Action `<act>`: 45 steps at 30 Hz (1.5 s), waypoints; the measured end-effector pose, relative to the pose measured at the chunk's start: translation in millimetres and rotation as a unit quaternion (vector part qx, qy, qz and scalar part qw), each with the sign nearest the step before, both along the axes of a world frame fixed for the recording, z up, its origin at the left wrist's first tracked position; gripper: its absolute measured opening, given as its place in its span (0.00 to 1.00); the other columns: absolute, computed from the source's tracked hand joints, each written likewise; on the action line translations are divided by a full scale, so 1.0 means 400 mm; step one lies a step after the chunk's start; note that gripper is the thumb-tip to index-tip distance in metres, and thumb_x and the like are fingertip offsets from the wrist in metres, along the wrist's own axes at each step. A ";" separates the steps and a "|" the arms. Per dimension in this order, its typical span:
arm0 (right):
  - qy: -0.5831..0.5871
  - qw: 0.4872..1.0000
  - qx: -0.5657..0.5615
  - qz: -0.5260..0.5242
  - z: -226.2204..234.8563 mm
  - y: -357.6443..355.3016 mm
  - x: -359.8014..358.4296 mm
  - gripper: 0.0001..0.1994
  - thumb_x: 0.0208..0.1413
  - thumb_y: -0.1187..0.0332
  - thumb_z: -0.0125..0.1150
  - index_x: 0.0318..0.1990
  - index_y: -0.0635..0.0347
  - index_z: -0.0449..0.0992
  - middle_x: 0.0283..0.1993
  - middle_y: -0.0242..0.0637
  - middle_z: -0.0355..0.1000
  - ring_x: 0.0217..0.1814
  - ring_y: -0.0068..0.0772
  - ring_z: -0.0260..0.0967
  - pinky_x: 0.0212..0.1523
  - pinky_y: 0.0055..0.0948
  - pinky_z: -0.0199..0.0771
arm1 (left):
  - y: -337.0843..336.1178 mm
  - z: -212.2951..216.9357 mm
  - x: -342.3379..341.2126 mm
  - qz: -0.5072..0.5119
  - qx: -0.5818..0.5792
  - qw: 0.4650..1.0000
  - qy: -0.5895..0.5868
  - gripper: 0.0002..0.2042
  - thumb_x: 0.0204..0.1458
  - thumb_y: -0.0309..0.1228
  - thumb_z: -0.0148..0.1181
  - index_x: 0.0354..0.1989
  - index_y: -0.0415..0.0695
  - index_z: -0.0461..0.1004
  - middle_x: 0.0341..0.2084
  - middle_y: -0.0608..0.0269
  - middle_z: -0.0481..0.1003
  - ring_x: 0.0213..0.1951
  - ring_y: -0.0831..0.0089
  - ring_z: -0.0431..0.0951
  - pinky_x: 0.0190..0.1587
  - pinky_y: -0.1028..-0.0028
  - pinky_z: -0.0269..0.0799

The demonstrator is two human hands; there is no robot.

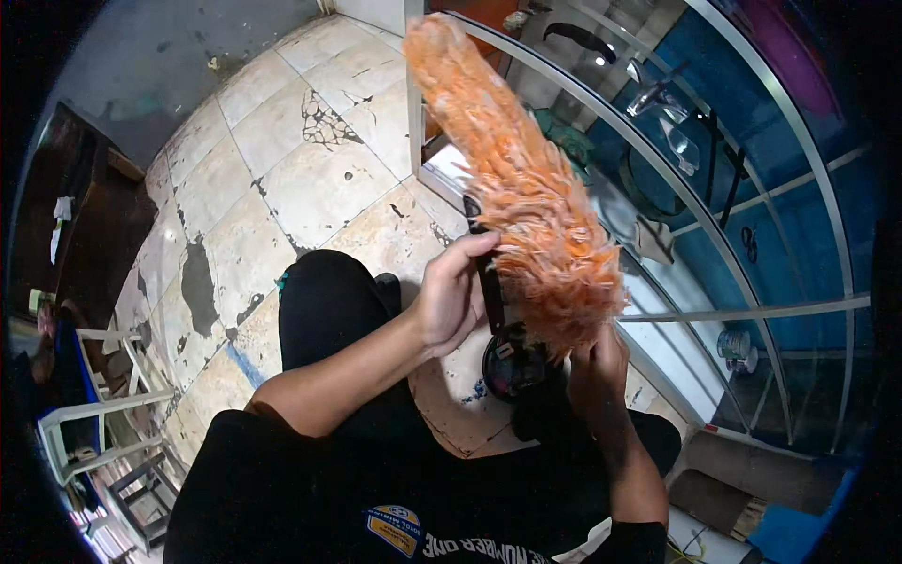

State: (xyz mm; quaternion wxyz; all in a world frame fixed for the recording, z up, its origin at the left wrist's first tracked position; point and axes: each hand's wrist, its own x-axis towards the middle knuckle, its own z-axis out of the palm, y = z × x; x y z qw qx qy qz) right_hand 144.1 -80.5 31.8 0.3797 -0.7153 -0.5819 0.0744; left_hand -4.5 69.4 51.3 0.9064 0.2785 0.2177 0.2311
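Observation:
A fluffy orange duster (531, 169) with pale tips slants across the middle, its lower end close to me and its far end up by the glass cabinet. My right hand (601, 362) is closed at that lower end, where the handle is hidden by the fibres. To the left, my left hand (453, 293) has its fingers curled and its thumb up along a narrow black bar (489, 287) beside the duster. Below the bar lies a round black object (514, 362), partly covered by the duster; its kind is unclear.
A glass cabinet (752, 315) with metal edges and a blue back stands at right, with scissors (749, 242) inside. Cracked pale tiles (272, 179) cover the floor. At left are a dark wooden cabinet (89, 216) and a pale stool frame (103, 409).

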 end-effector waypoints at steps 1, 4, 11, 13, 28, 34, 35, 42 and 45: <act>0.075 0.996 -0.037 -0.023 -0.013 -0.010 0.013 0.12 0.54 0.70 0.47 0.43 0.68 0.66 0.31 0.46 0.69 0.33 0.43 0.67 0.35 0.36 0.66 | -0.001 -0.005 0.007 0.048 -0.021 0.999 0.002 0.18 0.54 0.45 0.43 0.41 0.42 0.69 0.31 0.63 0.74 0.24 0.75 0.72 0.20 0.80 0.64; 0.140 0.983 -0.070 -0.091 -0.053 -0.040 0.048 0.09 0.56 0.69 0.41 0.32 0.65 0.65 0.19 0.30 0.62 0.20 0.19 0.57 0.21 0.22 0.57 | 0.029 -0.036 -0.009 0.068 -0.027 0.997 0.031 0.17 0.55 0.45 0.41 0.38 0.44 0.67 0.30 0.61 0.74 0.23 0.74 0.72 0.22 0.79 0.65; 0.240 0.966 -0.027 -0.096 -0.093 -0.089 0.058 0.10 0.56 0.71 0.41 0.37 0.71 0.66 0.30 0.43 0.67 0.32 0.32 0.64 0.34 0.30 0.61 | 0.022 -0.103 0.019 0.054 0.024 0.991 0.120 0.13 0.56 0.45 0.42 0.38 0.50 0.65 0.22 0.70 0.68 0.19 0.81 0.65 0.22 0.81 0.60; 0.209 0.973 -0.057 -0.076 -0.097 -0.095 0.058 0.09 0.57 0.69 0.42 0.36 0.67 0.65 0.27 0.36 0.64 0.27 0.25 0.59 0.28 0.25 0.56 | 0.009 -0.118 0.030 0.039 0.006 0.993 0.109 0.14 0.56 0.46 0.42 0.34 0.49 0.66 0.19 0.73 0.65 0.17 0.82 0.62 0.21 0.81 0.58; 0.164 0.976 -0.109 -0.095 -0.030 -0.104 0.053 0.17 0.63 0.66 0.40 0.52 0.70 0.62 0.47 0.41 0.65 0.48 0.30 0.61 0.51 0.27 0.59 | -0.045 -0.160 0.030 -0.318 0.574 0.680 0.327 0.20 0.50 0.44 0.46 0.35 0.38 0.75 0.32 0.42 0.74 0.39 0.50 0.73 0.42 0.58 0.67; 0.200 0.965 -0.126 -0.114 -0.060 -0.105 0.092 0.19 0.62 0.67 0.43 0.56 0.70 0.61 0.53 0.42 0.64 0.53 0.31 0.60 0.55 0.27 0.57 | -0.151 -0.174 0.076 -0.431 0.693 0.548 0.182 0.23 0.46 0.46 0.51 0.36 0.35 0.75 0.35 0.43 0.74 0.40 0.51 0.73 0.43 0.59 0.67; 0.193 0.966 -0.137 -0.104 -0.067 -0.108 0.097 0.19 0.62 0.67 0.43 0.56 0.70 0.61 0.53 0.42 0.64 0.53 0.31 0.60 0.55 0.27 0.57 | -0.184 -0.181 0.088 -0.442 0.696 0.542 0.164 0.23 0.46 0.46 0.51 0.36 0.35 0.75 0.35 0.43 0.74 0.40 0.51 0.73 0.43 0.59 0.67; 0.303 0.950 -0.079 -0.002 -0.130 -0.106 0.121 0.18 0.62 0.66 0.42 0.55 0.69 0.61 0.49 0.46 0.66 0.49 0.35 0.64 0.51 0.29 0.61 | -0.321 -0.073 0.168 -0.351 0.728 0.588 -0.024 0.21 0.46 0.44 0.51 0.36 0.36 0.75 0.33 0.45 0.74 0.38 0.53 0.74 0.41 0.60 0.67; 0.358 0.933 -0.038 -0.024 -0.143 -0.100 0.113 0.17 0.61 0.66 0.44 0.52 0.68 0.65 0.45 0.41 0.69 0.46 0.30 0.64 0.48 0.26 0.62 | -0.354 0.011 0.151 -0.297 0.740 0.599 -0.079 0.20 0.46 0.43 0.51 0.36 0.36 0.75 0.32 0.46 0.74 0.37 0.53 0.74 0.40 0.61 0.68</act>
